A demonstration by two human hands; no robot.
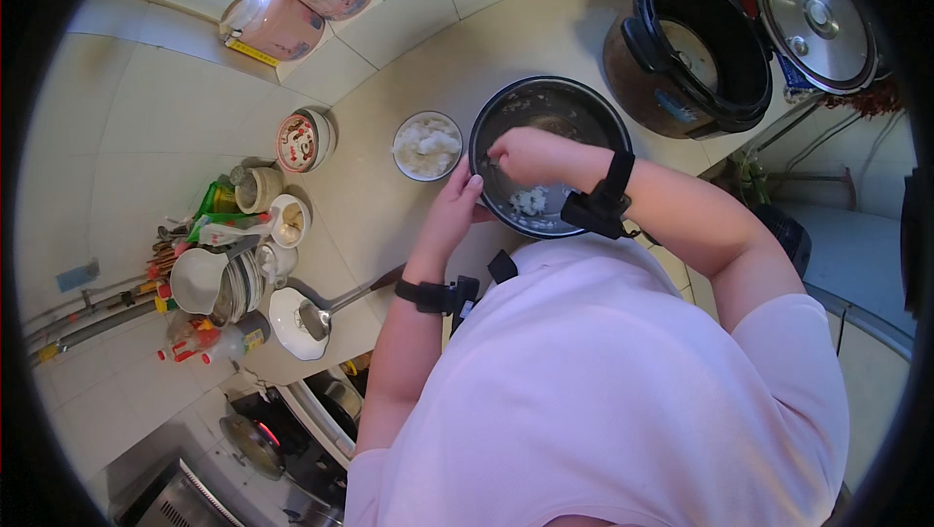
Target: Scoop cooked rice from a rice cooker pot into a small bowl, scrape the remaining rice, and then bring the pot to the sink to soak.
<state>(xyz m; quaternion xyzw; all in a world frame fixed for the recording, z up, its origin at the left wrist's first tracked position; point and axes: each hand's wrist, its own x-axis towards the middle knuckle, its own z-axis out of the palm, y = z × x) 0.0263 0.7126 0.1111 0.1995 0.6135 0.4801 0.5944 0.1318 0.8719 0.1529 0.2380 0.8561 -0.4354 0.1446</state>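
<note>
My left hand (456,206) grips the left rim of a dark metal inner cooking pot (620,122), thumb on the outer side near the rim. Inside the pot, my right hand (522,155) is curled with its fingers near the left wall; whether it holds a utensil is hidden. A clump of cooked white rice (529,200) lies on the pot's near side, and grains stick to its walls. Just left of the pot stands a bowl heaped with white rice (427,146). Both wrists wear black strapped devices.
An uncovered electric pressure cooker (620,67) stands at the upper right, its lid (817,16) raised. A ladle (317,321) rests on a white plate (288,315) at the left. Stacked bowls (321,140), dishes (252,282) and bottles (244,337) line the wall. A pan (252,447) sits on the stove.
</note>
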